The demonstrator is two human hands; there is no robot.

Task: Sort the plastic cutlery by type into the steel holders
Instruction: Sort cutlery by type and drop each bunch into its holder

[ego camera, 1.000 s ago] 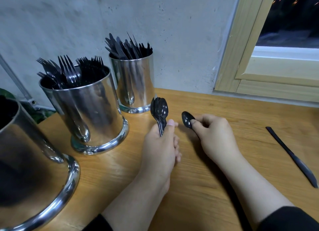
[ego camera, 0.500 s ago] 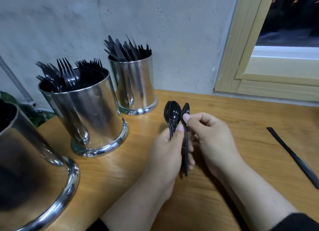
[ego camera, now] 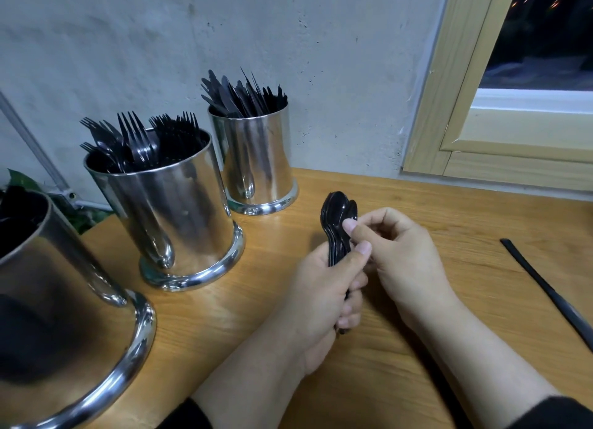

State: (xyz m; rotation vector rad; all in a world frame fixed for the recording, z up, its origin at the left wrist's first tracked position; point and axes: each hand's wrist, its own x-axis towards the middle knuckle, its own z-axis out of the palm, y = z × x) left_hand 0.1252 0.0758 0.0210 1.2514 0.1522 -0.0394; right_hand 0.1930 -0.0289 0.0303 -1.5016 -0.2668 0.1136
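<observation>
Black plastic spoons (ego camera: 336, 223) stand bunched in the middle of the frame, bowls up, their handles wrapped by the left hand (ego camera: 324, 297) – its fingers curl round the bundle and the thumb presses along the front of it. The right hand (ego camera: 401, 255) comes in from the right and pinches the outermost spoon at the neck, just under its bowl, between thumb and forefinger, holding it against the rest of the bunch. Both hands hover low over the wooden table (ego camera: 417, 374), roughly at its centre.

Three steel holders run in a diagonal from the lower left to the upper middle of the frame. The nearest holder (ego camera: 64, 316), cut off by the left edge, holds dark cutlery that is too shadowed to name. The middle holder (ego camera: 173, 217) is packed with black forks (ego camera: 138, 140), tines up. The far holder (ego camera: 260, 162), standing against the grey wall (ego camera: 192, 37), is full of black knives (ego camera: 240, 95) – blades up and fanned out.

At the right edge of the frame a single black knife (ego camera: 545, 287) lies flat on the table, well apart from the hands, running diagonally toward the lower right corner. A wooden window frame (ego camera: 449, 108) fills the upper right.
</observation>
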